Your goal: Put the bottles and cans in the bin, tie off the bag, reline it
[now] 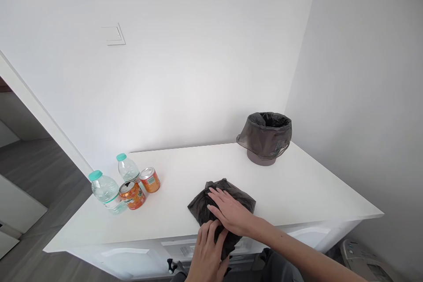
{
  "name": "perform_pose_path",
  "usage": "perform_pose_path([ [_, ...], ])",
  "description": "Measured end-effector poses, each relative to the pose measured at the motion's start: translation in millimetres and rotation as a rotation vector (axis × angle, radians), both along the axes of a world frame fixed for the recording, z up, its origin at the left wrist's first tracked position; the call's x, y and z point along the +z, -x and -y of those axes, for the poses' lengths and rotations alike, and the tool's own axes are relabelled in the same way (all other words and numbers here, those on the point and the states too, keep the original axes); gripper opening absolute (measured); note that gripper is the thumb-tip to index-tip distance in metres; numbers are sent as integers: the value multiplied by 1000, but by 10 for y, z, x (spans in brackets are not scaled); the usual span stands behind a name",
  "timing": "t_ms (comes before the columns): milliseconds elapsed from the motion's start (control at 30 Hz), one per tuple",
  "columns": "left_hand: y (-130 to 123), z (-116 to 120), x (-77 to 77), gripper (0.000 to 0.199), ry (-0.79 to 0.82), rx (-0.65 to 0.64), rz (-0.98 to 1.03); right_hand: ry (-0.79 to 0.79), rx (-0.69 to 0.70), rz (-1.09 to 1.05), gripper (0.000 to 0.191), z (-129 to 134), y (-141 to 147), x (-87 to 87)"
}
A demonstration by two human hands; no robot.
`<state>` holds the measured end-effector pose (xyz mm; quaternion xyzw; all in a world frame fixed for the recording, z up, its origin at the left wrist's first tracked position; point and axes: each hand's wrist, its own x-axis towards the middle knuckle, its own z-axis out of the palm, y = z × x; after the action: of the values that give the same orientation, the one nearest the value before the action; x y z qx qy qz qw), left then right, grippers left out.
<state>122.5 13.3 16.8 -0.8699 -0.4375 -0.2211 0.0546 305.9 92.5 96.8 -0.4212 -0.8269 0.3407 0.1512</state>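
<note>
A crumpled black plastic bag [243,198] lies at the front edge of the white tabletop, its near end hanging over the edge. My right hand [233,213] rests flat on top of it, fingers stretched out to the left. Closer to me, my left hand [208,244] has its fingers curled around the bag's gathered near part, and some of that grip is hidden behind the fingers. Toward the back right stands a small trash bin [262,158] with a dark liner [269,139] folded over its rim.
On the left of the white table [172,216] stand two clear bottles with teal caps, one nearer [105,189] and one farther [127,168]. Beside them are two orange cans, one in front [132,196] and one behind [150,180]. Walls border the back and right.
</note>
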Motion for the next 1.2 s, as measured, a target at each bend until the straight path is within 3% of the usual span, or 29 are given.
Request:
perform_pose_path([
  [133, 92, -122, 108, 58, 138, -23, 155, -172, 240, 47, 81, 77, -396, 107],
  [200, 192, -154, 147, 44, 233, -27, 278, -216, 324, 69, 86, 111, -573, 61],
  [233, 239, -169, 168, 36, 291, -1, 343, -227, 327, 71, 77, 117, -631, 18],
  [333, 338, -245, 242, 31, 425, 154, 508, -207, 201, 67, 31, 67, -658, -132],
  [433, 392, -402, 318, 34, 412, 298, 551, -167, -55, 94, 31, -79, -529, -253],
  [533, 416, -594, 376, 33, 335, 383, 480, -167, -230, 161, 24, -239, -358, -319],
  [600, 402, -693, 407, 38, 154, 397, 365, -183, -283, 194, 22, -291, -244, -328],
  [667, 365, -756, 434, 51, -52, 303, 174, -265, -303, 202, 38, -279, -130, -317],
  [733, 321, -790, 444, 56, -144, 124, -39, -446, -261, 183, 51, -226, -23, -317],
  [800, 299, -809, 417, 53, -143, 3, -188, -632, -169, 147, 52, -168, 64, -362],
  [867, 324, -820, 342, 51, -130, -9, -265, -702, -94, 126, 48, -136, 117, -465],
  [1033, 546, -825, 65, 60, -91, 72, -276, -641, -105, 132, 52, -138, 111, -792],
  [1200, 675, -805, -64, 64, -74, 105, -243, -597, -130, 110, 56, -114, 65, -893],
])
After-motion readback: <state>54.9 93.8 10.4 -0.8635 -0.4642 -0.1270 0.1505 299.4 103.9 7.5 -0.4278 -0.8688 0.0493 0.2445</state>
